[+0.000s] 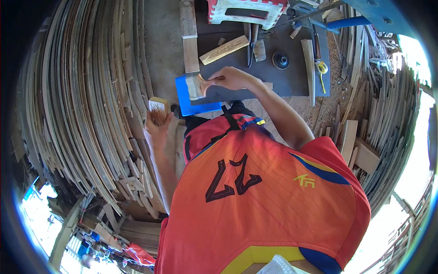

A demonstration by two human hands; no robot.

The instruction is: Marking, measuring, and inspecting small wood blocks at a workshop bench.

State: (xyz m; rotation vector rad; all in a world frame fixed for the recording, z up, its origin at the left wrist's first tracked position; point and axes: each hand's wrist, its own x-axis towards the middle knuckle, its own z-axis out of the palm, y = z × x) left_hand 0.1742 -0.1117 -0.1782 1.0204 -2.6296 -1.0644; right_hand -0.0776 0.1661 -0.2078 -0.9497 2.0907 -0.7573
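Observation:
My right hand (232, 78) is closed around the wooden handle of a wide, flat paintbrush (196, 87). The brush's pale head hangs over a blue tray-like thing (183, 95) with a dark middle, at the near left corner of a dark tabletop (299, 81). Off to the left, away from the table, my left hand (158, 129) grips a small wooden block (158, 106). Its upper part is pale, and a brown, rough-looking pattern covers the part nearest my fingers. Whether the bristles touch the tray cannot be made out.
Tall stacks of thin wooden strips (86, 100) line my left, with more (388, 132) to the right. On the table lie a marked wooden piece (224, 50), a black round object (280, 60), a yellow tape measure (322, 68) and a red-and-white stool (246, 13).

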